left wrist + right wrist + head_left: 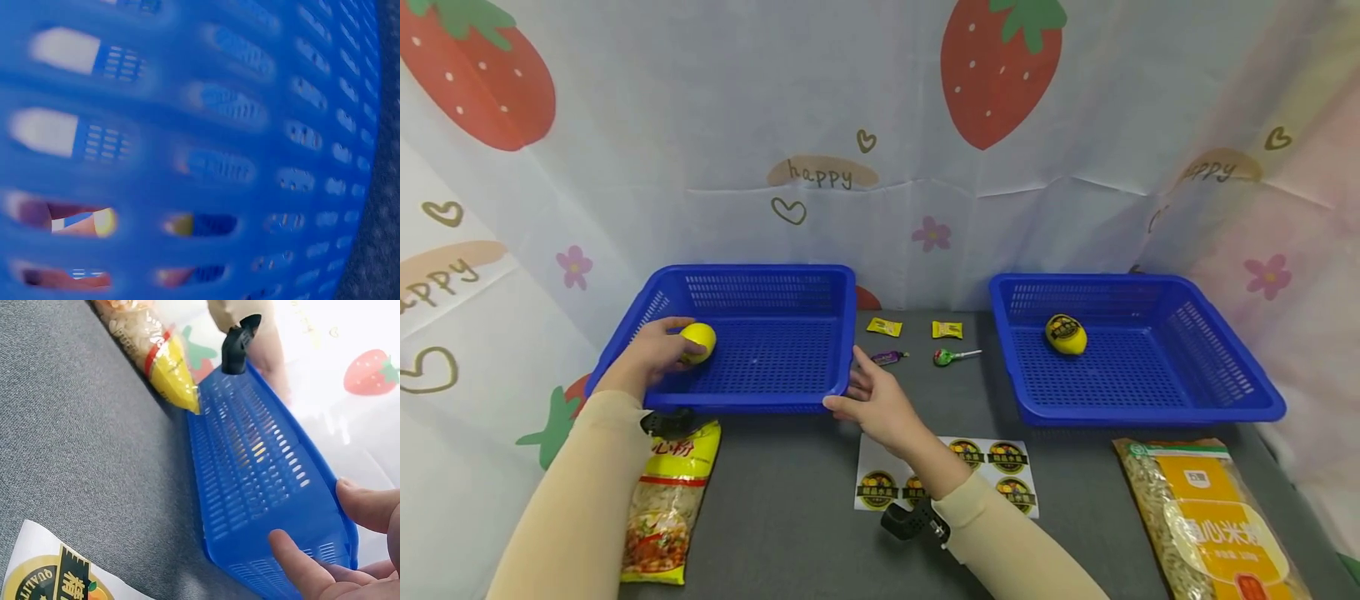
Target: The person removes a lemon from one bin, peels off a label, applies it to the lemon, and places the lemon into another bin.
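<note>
Inside the left blue plastic basket (760, 406), my left hand (655, 350) grips a yellow lemon (702, 340) near the left end. In the left wrist view the basket wall (169, 125) fills most of the frame; bits of fingers and yellow show through its slots. At that basket's right front corner my right hand (880, 404) holds the rim, thumb on top and fingers against the outer side. The right wrist view shows this thumb on the rim (347, 525). Another lemon (1066, 334), bearing a black-and-gold sticker, lies in the right blue basket (1150, 414).
Two yellow-wrapped candies (884, 327), a purple-wrapped candy (889, 357) and a green lollipop (945, 357) lie between the baskets. A sticker sheet (951, 446) is under my right forearm. Food bags lie at front left (662, 508) and front right (1217, 517).
</note>
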The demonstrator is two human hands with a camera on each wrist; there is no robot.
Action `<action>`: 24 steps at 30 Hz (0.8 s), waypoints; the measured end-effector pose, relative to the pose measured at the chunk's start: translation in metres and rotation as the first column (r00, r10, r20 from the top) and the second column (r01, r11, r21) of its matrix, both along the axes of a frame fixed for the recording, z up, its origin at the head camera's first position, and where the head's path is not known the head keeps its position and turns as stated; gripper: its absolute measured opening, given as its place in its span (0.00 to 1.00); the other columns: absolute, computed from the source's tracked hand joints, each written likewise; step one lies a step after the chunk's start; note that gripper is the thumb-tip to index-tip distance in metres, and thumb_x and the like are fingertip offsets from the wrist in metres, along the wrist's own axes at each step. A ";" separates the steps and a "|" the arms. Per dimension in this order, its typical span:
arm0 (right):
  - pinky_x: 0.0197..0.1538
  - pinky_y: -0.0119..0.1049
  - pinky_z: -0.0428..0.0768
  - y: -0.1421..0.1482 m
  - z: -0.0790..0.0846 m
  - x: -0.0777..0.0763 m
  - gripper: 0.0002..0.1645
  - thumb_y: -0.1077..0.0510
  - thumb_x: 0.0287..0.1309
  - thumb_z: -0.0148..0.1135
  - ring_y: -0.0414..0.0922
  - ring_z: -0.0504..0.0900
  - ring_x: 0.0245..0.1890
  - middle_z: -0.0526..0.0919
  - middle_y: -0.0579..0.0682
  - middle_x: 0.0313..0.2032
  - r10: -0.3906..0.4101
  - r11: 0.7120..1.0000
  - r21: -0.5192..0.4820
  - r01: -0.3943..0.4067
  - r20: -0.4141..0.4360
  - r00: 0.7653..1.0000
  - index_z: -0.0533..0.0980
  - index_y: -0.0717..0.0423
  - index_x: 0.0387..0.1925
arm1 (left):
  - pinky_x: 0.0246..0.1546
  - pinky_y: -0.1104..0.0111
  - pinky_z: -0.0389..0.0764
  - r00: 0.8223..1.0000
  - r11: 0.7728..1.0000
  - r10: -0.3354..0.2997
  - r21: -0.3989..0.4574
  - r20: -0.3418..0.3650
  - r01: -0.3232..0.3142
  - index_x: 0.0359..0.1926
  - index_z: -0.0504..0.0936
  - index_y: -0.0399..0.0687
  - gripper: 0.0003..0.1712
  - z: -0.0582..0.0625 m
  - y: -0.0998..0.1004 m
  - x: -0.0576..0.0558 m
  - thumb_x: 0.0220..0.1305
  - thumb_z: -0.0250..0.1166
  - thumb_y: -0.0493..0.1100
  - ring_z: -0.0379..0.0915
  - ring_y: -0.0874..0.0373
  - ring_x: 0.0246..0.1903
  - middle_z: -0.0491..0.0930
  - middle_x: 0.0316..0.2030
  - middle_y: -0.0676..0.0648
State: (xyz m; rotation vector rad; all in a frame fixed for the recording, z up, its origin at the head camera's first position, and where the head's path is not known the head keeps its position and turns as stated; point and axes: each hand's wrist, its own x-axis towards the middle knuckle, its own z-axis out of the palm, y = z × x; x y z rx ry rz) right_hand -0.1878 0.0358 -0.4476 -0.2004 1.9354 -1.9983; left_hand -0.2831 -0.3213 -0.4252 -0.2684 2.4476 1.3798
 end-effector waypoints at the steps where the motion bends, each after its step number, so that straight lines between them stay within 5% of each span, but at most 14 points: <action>1: 0.55 0.44 0.84 0.000 0.000 0.000 0.57 0.61 0.63 0.69 0.53 0.75 0.67 0.65 0.58 0.74 0.002 1.000 0.000 -0.002 0.001 1.000 0.44 0.45 0.81 | 0.65 0.47 0.72 1.000 1.000 0.003 0.003 -0.006 -0.003 0.80 0.48 0.39 0.44 0.001 0.000 0.000 0.71 0.61 0.38 0.61 0.33 0.66 0.50 0.74 0.25; 17: 0.55 0.43 0.83 0.006 0.001 -0.002 0.54 0.59 0.62 0.70 0.55 0.76 0.66 0.69 0.60 0.71 -0.010 1.000 0.012 0.010 -0.025 1.000 0.48 0.48 0.80 | 0.63 0.48 0.73 0.995 0.994 -0.061 0.089 -0.075 0.068 0.81 0.44 0.45 0.48 0.018 0.014 0.009 0.71 0.63 0.41 0.60 0.34 0.68 0.46 0.76 0.28; 24: 0.54 0.46 0.84 0.018 0.002 -0.003 0.48 0.52 0.61 0.72 0.55 0.77 0.64 0.73 0.56 0.68 -0.053 0.994 0.086 0.061 -0.096 0.994 0.58 0.47 0.77 | 0.63 0.54 0.75 0.997 0.990 -0.025 0.137 -0.078 0.036 0.78 0.41 0.34 0.51 0.025 0.026 0.018 0.71 0.64 0.46 0.63 0.37 0.67 0.50 0.73 0.27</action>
